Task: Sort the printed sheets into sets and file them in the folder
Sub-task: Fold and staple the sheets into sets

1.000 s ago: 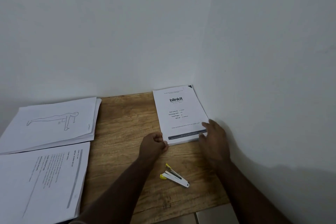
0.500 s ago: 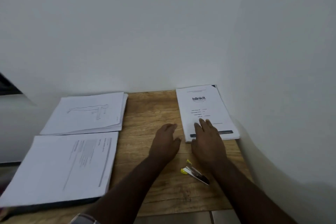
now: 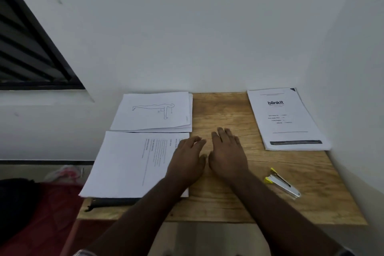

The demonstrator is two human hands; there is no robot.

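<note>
Our left hand [image 3: 187, 159] and right hand [image 3: 226, 156] lie side by side over the middle of the counter [image 3: 218, 203], palms down, fingers loosely spread and holding nothing. The left hand overlaps the right edge of the text stack [image 3: 128, 164]; whether it presses the paper we cannot tell. The right hand is over bare wood.

That text stack lies on a dark folder [image 3: 112, 201], of which we see only the near edge; the folder's contents are hidden. Just behind it sits the drawing stack [image 3: 153, 112], topped by a line figure in a plank pose. At the far right corner, against the wall, lies the blinkit stack [image 3: 284, 118], well apart from our hands. A stapler [image 3: 282, 185] with yellow tips lies near our right forearm.
</note>
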